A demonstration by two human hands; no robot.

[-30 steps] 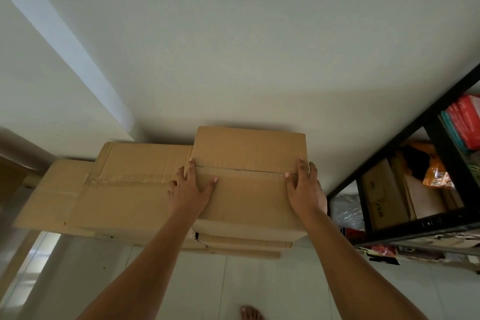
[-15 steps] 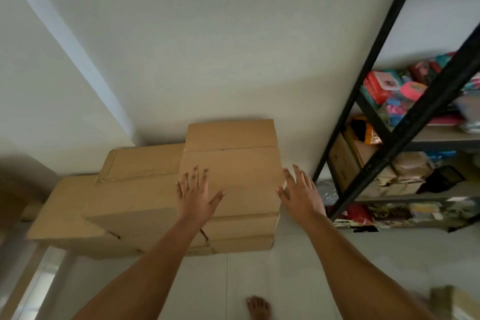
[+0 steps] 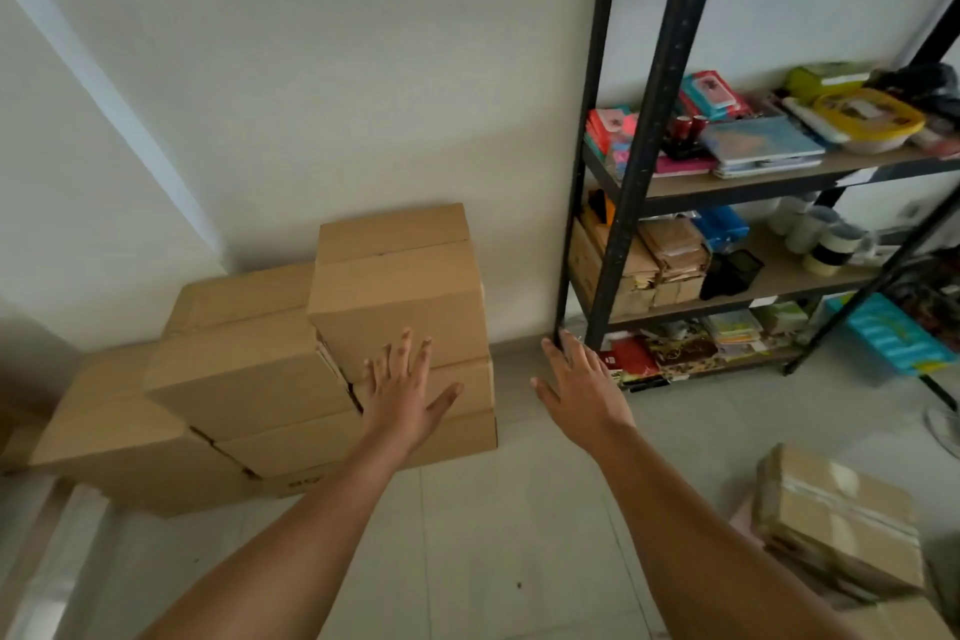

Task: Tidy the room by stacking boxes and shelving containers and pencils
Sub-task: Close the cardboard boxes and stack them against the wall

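**Boxes stacked, hands free**

Cardboard stack (image 3: pixel 400 307) sits lower left of centre, pushed against the wall, I'd guess so it can't tip. My left hand (image 3: pixel 400 392) has fingers spread flat over its front; can't tell if it touches. Right hand (image 3: pixel 582 390) hangs empty, fingers apart, between stack and shelf unit (image 3: pixel 644 130)

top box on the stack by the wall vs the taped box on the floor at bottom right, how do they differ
The top box sits on other cardboard boxes against the wall; the taped box lies out on the floor, right of the right hand.
The top box looks plain brown; the taped box carries glossy clear tape across its top.
The top box is in full view; the taped box is partly cut off near the frame corner.
Both are brown cardboard, closed, and touched by neither hand.
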